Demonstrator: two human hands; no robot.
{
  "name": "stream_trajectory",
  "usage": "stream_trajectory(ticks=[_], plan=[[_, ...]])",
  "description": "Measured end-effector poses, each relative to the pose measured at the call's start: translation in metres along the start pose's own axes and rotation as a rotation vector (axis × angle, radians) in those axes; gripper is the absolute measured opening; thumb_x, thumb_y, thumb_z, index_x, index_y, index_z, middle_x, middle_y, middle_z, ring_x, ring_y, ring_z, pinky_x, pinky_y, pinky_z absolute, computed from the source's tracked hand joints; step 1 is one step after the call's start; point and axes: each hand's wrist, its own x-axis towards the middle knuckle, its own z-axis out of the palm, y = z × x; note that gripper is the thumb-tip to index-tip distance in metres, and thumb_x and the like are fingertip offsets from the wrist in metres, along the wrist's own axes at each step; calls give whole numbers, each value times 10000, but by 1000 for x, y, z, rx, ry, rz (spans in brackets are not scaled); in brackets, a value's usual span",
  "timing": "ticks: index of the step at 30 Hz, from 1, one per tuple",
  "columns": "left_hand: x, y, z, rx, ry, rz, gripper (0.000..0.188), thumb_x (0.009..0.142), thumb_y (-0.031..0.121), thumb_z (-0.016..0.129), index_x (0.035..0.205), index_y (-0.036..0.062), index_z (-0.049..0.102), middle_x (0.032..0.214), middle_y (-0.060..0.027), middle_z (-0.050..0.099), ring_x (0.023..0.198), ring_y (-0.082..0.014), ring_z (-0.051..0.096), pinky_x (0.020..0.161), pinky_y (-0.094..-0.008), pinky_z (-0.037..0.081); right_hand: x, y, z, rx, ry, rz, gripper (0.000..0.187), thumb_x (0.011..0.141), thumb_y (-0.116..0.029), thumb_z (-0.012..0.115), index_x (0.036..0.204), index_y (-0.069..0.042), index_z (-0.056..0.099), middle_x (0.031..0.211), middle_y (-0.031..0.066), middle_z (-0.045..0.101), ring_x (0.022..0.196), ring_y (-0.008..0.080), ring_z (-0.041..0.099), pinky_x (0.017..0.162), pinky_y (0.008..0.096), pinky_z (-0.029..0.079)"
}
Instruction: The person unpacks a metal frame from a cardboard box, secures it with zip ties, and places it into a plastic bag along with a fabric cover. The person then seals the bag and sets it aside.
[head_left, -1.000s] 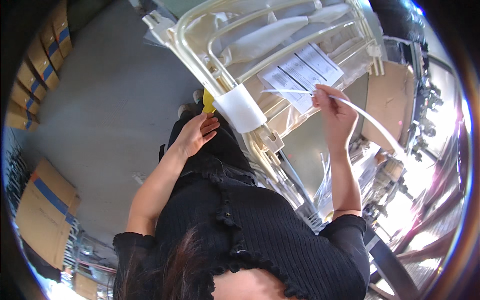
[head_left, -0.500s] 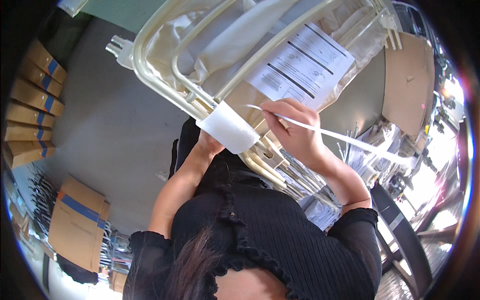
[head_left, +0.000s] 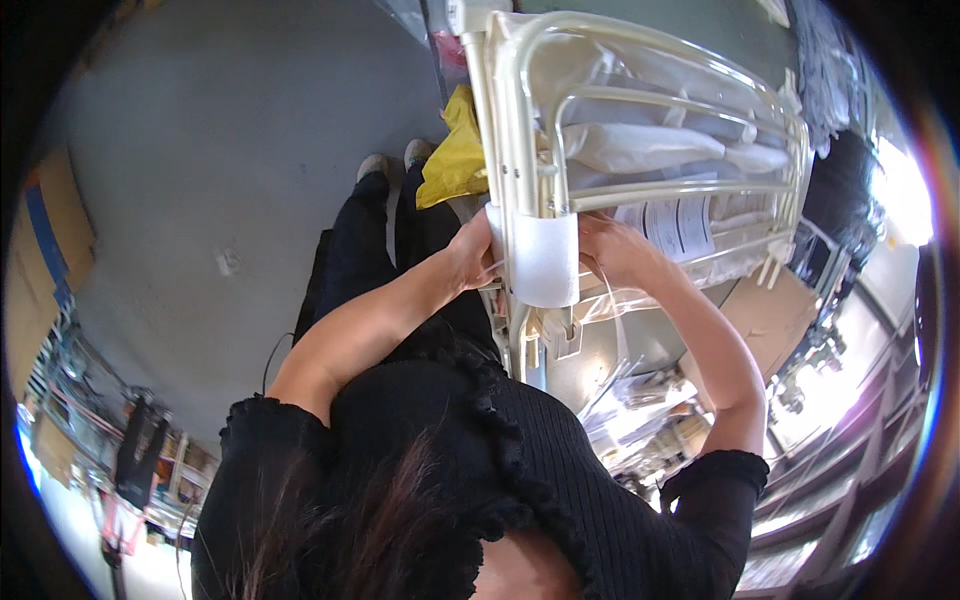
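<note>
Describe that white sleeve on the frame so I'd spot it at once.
Find the large cream tubular frame at upper right. At its lower left corner, between the person's left hand and right hand, a white sleeve wraps part of it. It is broad and matte, unlike the slim, glossy cream rails nearby.

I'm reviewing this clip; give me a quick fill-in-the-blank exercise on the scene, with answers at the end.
Between the left hand and right hand, the foam wrap on the metal frame is ____.
The printed paper is nearer the ____ hand.
The bag near the shoes is ____.
The person's ribbed top is ____.
Missing words: white; right; yellow; black.
</note>
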Motion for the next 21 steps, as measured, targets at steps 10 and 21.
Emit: stream_trajectory(ticks=[10,21], plan=[[2,2,-4,-18,-29,51,402,954,373,400,1178,72,544,1136,-81,610,1020,-205,601,898,-372,484,-6,-7,-24,-129,-188,56,225,794,-99,548,1006,-117,623,891,91,574,941,296,574,755,441,500],[12,2,-37,306,-111,226,330,911,306,527,1126,57,550,1024,-89,614,932,-239,619,799,-425,526,-62,31,-30,-87,173,-104,307,689,-36,649,994,-12,622,1131,91,571,1110,263,506,960,369,412]])
